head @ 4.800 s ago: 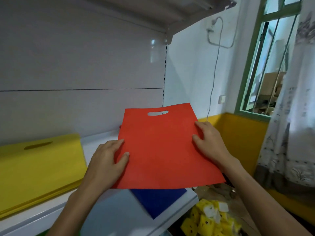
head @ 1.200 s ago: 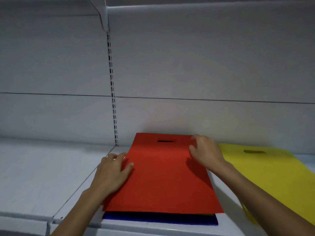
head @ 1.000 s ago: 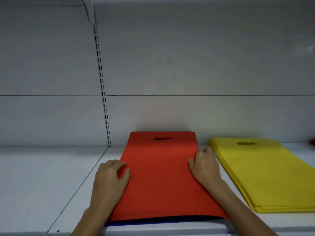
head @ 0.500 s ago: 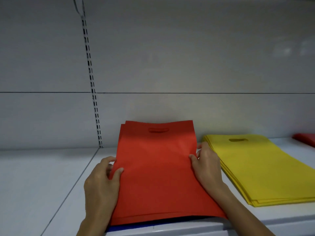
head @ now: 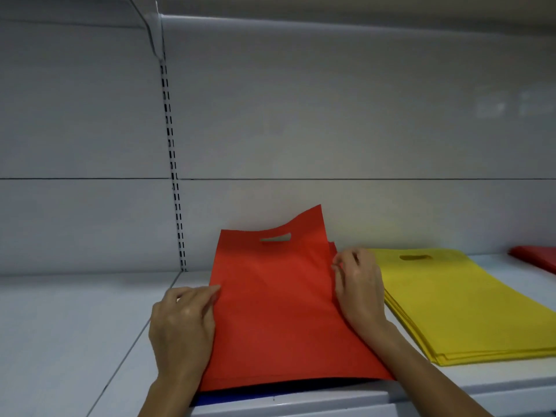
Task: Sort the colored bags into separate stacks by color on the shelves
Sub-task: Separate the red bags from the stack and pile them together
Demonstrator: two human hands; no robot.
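A red bag (head: 276, 308) with a cut-out handle lies on the white shelf (head: 75, 326), its far right corner curled up against the back wall. My left hand (head: 183, 323) pinches its left edge. My right hand (head: 358, 290) pinches its right edge, where the edge of another red bag shows just beneath. A blue bag (head: 240, 397) peeks out under the red ones at the shelf's front. To the right sits a stack of yellow bags (head: 457, 305).
Another red stack (head: 538, 257) shows at the far right edge. A slotted upright (head: 174, 176) runs up the grey back panel, and an upper shelf hangs overhead. Bare shelf surface stretches to the left of the red bags.
The top red bag's far end has lifted and curled up against the back wall. Both hands have shifted from lying on the bag to pinching its side edges.
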